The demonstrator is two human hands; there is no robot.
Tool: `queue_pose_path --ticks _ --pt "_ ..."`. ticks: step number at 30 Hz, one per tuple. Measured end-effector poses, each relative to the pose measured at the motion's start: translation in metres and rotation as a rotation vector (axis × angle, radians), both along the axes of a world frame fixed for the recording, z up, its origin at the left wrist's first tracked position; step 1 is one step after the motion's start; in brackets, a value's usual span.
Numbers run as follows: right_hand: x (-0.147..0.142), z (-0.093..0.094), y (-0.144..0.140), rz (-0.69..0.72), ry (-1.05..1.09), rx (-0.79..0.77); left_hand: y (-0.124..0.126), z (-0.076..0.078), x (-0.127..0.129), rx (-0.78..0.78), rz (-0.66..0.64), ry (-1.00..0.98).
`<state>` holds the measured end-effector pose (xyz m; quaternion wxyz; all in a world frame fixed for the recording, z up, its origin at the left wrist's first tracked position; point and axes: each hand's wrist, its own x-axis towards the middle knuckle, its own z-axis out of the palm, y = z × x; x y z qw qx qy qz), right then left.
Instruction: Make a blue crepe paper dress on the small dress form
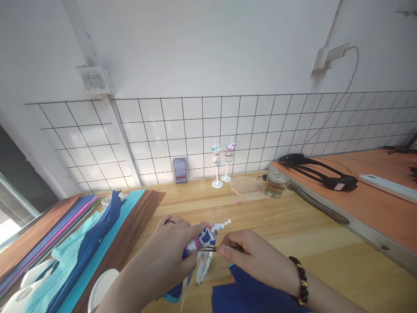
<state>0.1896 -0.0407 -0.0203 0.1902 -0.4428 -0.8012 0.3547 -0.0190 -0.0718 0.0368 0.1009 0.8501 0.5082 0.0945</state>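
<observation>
While the left fingers (196, 230) grip a small blue-and-white dress-form figurine (209, 235), tilted over the pale wooden counter (312, 226), the right fingers (225, 251) pinch a slim dark metallic tool (210, 249), tip at the figurine.

The table (312, 228) is smooth wood, the cup (275, 187) clear glass — the wall tiles (169, 130) glossy, the blue sheet (244, 291) matt.

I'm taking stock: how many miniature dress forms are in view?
3: the left standing form and the right standing form near the tiled wall, plus the held form, tilted in the left hand. Others may be hidden.
</observation>
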Motion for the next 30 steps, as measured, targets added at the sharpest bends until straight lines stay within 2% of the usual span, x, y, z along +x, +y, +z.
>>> queue_pose_path --ticks 7,16,30 --pt "-0.006 0.005 -0.006 -0.012 -0.022 0.044 -0.002 0.001 0.002 0.027 -0.002 0.018" --pt "-0.009 0.014 -0.008 -0.048 -0.117 0.189 -0.004 0.007 0.005 0.018 0.009 0.034" --pt "-0.013 0.024 -0.014 -0.038 -0.088 0.136 -0.005 0.003 0.0 -0.008 0.018 -0.007"
